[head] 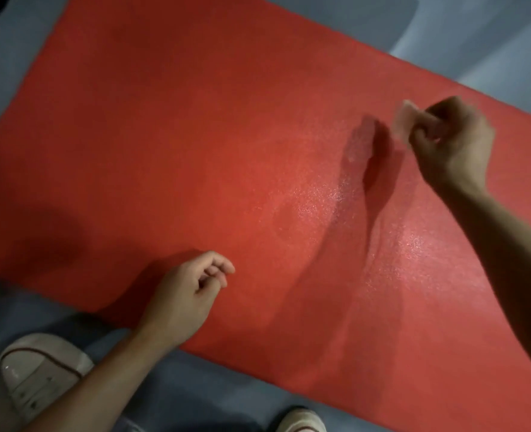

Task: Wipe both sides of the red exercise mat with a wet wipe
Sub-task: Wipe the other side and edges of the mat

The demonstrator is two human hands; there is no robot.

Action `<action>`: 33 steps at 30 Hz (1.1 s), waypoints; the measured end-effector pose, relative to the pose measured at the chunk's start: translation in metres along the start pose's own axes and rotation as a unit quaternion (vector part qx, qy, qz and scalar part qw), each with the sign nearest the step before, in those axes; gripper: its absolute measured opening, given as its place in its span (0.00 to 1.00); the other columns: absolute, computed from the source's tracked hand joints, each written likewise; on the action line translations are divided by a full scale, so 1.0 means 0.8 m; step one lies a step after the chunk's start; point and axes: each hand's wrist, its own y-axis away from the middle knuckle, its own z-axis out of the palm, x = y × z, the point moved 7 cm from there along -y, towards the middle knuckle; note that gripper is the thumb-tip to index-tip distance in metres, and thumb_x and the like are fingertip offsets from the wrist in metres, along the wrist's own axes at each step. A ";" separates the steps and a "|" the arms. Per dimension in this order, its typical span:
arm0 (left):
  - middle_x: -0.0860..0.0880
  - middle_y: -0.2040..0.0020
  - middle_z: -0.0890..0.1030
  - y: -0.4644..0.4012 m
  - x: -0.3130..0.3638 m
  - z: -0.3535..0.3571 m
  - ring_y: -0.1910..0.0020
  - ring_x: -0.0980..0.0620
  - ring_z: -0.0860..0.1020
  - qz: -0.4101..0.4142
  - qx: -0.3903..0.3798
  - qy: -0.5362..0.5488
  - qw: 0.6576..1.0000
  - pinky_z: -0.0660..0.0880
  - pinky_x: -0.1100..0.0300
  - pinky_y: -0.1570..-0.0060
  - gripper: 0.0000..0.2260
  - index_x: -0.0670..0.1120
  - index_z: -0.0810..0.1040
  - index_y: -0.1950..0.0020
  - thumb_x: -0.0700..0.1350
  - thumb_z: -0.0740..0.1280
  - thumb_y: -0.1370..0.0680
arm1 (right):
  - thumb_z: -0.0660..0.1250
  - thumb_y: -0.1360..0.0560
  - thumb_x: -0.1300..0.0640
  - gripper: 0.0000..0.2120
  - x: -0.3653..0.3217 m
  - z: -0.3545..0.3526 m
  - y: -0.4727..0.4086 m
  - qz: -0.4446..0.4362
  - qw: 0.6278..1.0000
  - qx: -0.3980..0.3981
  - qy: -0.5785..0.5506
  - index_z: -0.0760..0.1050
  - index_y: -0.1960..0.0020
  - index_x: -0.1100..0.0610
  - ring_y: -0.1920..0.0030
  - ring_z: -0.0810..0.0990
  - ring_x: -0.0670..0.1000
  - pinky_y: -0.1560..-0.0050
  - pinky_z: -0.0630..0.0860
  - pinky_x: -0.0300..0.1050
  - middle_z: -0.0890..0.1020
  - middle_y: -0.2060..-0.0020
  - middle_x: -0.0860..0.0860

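Note:
The red exercise mat [195, 135] lies flat on a grey floor and fills most of the head view. Wet, shiny patches glisten on it near the middle right. My right hand [454, 141] hovers over the mat's right part and pinches a small, thin, pale wet wipe [403, 116], which is blurred. My left hand [189, 294] is over the mat's near edge with its fingers loosely curled and nothing in them.
Grey floor [2, 73] surrounds the mat. A white shoe [39, 369] sits at the lower left beside the mat's near edge, and the toe of a second shoe [301, 420] shows at the bottom.

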 end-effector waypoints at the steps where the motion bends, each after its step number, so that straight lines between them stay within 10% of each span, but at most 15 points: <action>1: 0.58 0.59 0.82 0.002 -0.001 0.003 0.62 0.53 0.80 -0.001 0.004 -0.004 1.000 0.77 0.54 0.58 0.15 0.60 0.79 0.51 0.44 0.59 0.29 | 0.63 0.22 0.45 0.14 -0.002 0.009 -0.017 -0.012 1.000 0.003 0.029 0.76 0.52 0.56 0.57 0.78 0.58 0.58 0.70 0.51 0.81 0.55 0.56; 7: 0.57 0.61 0.82 0.016 -0.007 0.017 0.64 0.54 0.79 -0.004 0.027 0.014 1.000 0.74 0.60 0.62 0.12 0.55 0.80 0.55 0.39 0.62 0.27 | 0.60 0.27 0.54 0.09 -0.069 0.096 0.062 -0.167 0.971 -0.169 0.029 0.75 0.50 0.55 0.52 0.79 0.61 0.53 0.76 0.54 0.79 0.50 0.55; 12: 0.57 0.62 0.81 0.022 -0.011 0.020 0.66 0.58 0.79 0.000 0.039 0.020 0.999 0.72 0.64 0.64 0.11 0.54 0.80 0.57 0.42 0.60 0.30 | 0.62 0.25 0.51 0.18 -0.165 0.111 0.325 -0.453 0.804 -0.384 -0.003 0.76 0.38 0.56 0.46 0.77 0.57 0.45 0.72 0.52 0.79 0.41 0.55; 15: 0.59 0.62 0.82 0.017 -0.007 0.010 0.65 0.58 0.79 0.019 0.031 0.004 0.999 0.72 0.66 0.64 0.11 0.55 0.79 0.57 0.42 0.61 0.29 | 0.57 0.17 0.52 0.13 -0.165 0.111 0.343 -0.540 0.757 -0.369 -0.002 0.78 0.40 0.55 0.50 0.77 0.55 0.48 0.73 0.49 0.80 0.49 0.52; 20: 0.60 0.60 0.82 -0.003 0.008 -0.016 0.63 0.57 0.80 0.036 0.030 -0.015 0.999 0.75 0.60 0.61 0.10 0.56 0.80 0.57 0.45 0.60 0.29 | 0.64 0.19 0.47 0.12 -0.152 0.105 0.135 -0.501 0.844 -0.185 0.045 0.80 0.49 0.56 0.56 0.74 0.55 0.57 0.69 0.47 0.78 0.57 0.54; 24: 0.59 0.61 0.82 -0.017 0.016 -0.040 0.65 0.56 0.79 0.042 0.058 -0.010 0.997 0.75 0.58 0.61 0.11 0.56 0.80 0.55 0.46 0.60 0.30 | 0.61 0.19 0.45 0.17 -0.087 0.101 -0.002 -0.176 0.977 -0.071 0.099 0.76 0.49 0.60 0.54 0.76 0.65 0.55 0.74 0.57 0.77 0.54 0.62; 26: 0.58 0.61 0.82 -0.020 0.014 -0.048 0.66 0.55 0.79 0.040 0.063 -0.010 0.997 0.75 0.57 0.62 0.12 0.58 0.80 0.53 0.47 0.60 0.30 | 0.62 0.20 0.50 0.13 -0.113 0.116 0.034 -0.154 0.981 -0.090 0.080 0.75 0.44 0.58 0.49 0.77 0.63 0.51 0.73 0.53 0.78 0.49 0.60; 33: 0.59 0.61 0.82 -0.031 0.018 -0.079 0.61 0.58 0.80 0.080 0.009 -0.095 0.992 0.72 0.66 0.60 0.11 0.55 0.80 0.58 0.43 0.60 0.29 | 0.63 0.20 0.55 0.12 -0.224 0.141 0.306 -0.578 0.750 -0.320 -0.022 0.76 0.38 0.56 0.50 0.78 0.57 0.49 0.75 0.53 0.79 0.49 0.54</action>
